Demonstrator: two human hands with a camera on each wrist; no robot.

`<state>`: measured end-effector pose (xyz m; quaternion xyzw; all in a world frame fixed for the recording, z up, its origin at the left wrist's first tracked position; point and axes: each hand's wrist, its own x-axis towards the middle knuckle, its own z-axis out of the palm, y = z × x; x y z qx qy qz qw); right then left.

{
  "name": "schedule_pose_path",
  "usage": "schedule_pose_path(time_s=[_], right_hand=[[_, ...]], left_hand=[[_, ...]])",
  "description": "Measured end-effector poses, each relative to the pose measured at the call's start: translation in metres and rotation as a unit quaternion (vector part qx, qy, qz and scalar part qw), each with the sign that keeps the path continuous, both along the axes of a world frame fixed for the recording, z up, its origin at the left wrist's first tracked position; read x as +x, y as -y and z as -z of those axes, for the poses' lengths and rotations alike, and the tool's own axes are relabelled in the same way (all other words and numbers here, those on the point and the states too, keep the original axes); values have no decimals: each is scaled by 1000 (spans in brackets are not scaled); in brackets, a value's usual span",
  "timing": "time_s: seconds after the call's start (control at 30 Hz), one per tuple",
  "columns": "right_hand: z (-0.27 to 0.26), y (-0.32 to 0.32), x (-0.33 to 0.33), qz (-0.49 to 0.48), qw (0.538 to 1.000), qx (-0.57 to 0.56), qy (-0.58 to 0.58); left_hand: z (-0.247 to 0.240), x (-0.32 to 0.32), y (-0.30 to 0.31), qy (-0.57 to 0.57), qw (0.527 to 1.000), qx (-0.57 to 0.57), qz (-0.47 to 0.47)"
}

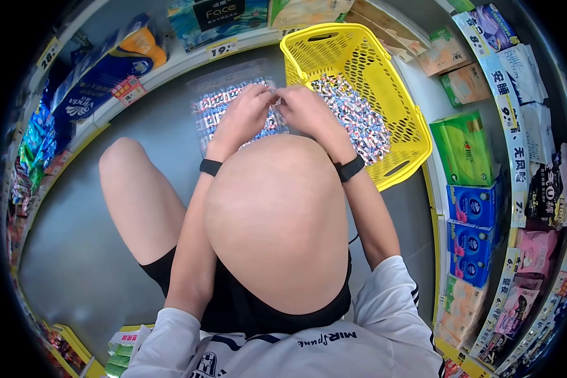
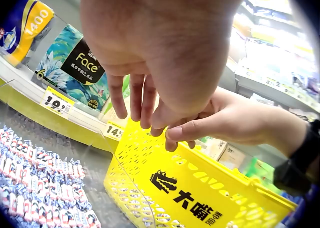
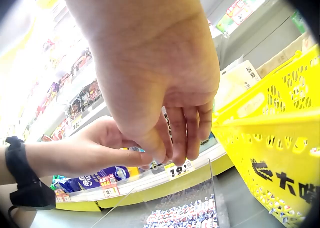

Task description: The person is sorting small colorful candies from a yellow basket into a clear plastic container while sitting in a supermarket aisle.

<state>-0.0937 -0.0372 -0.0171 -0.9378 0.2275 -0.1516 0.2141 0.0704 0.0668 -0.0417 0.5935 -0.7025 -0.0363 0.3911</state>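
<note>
In the head view my left hand (image 1: pixel 249 113) and right hand (image 1: pixel 309 110) meet fingertip to fingertip above a clear plastic box (image 3: pixel 216 180). Wrapped candies (image 1: pixel 211 116) lie in rows inside that box, with small red, white and blue wrappers. The left wrist view shows the left hand (image 2: pixel 155 53) with its fingers pointing down and the right thumb reaching to its fingertips. From the right wrist, the right hand (image 3: pixel 155 73) has its thumb close to its fingers, beside the left fingertips. I cannot tell whether a candy is between the fingers.
A yellow basket (image 1: pixel 416 120) with a heap of loose candies (image 1: pixel 359 123) stands right of the box. Shelves of tissue packs (image 1: pixel 463 148) curve around on the right and at the back. A bare knee (image 1: pixel 277 220) rises close below the hands; grey floor (image 1: pixel 75 208) lies to the left.
</note>
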Motion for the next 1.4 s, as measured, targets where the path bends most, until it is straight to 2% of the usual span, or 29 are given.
schedule_pose_path(time_s=[0.17, 0.37, 0.53, 0.73, 0.83, 0.9, 0.97, 1.03, 1.1, 1.17, 1.23, 1.33, 1.4], right_hand=[[-10, 10, -32, 46, 998, -16, 29], [-22, 33, -71, 148, 989, 8, 5], [-14, 61, -103, 205, 974, 60, -72], [11, 86, -133, 251, 936, 153, -195], [31, 98, -144, 230, 922, 181, -253], [40, 100, -146, 228, 920, 190, -257], [42, 99, -146, 221, 898, 236, -297], [54, 100, -147, 215, 894, 236, -314], [64, 100, -148, 208, 882, 240, -347], [71, 102, -148, 203, 876, 268, -346], [76, 103, -148, 190, 862, 321, -344], [78, 98, -148, 173, 862, 311, -361], [76, 92, -150, 170, 857, 326, -361]], left_hand=[[-9, -19, 21, 3, 999, 20, 36], [-32, -47, 63, 34, 994, 32, 100], [-41, -72, 105, 78, 973, 136, 167], [-9, -100, 151, 93, 962, 164, 197], [1, -117, 167, 101, 951, 207, 206], [2, -127, 177, 120, 928, 272, 226], [2, -136, 185, 156, 915, 292, 229], [9, -142, 194, 211, 889, 334, 232], [17, -144, 199, 186, 893, 328, 245], [22, -148, 207, 238, 876, 355, 225], [17, -154, 210, 242, 870, 364, 227], [20, -165, 216, 300, 847, 389, 205], [28, -168, 215, 281, 853, 388, 208]])
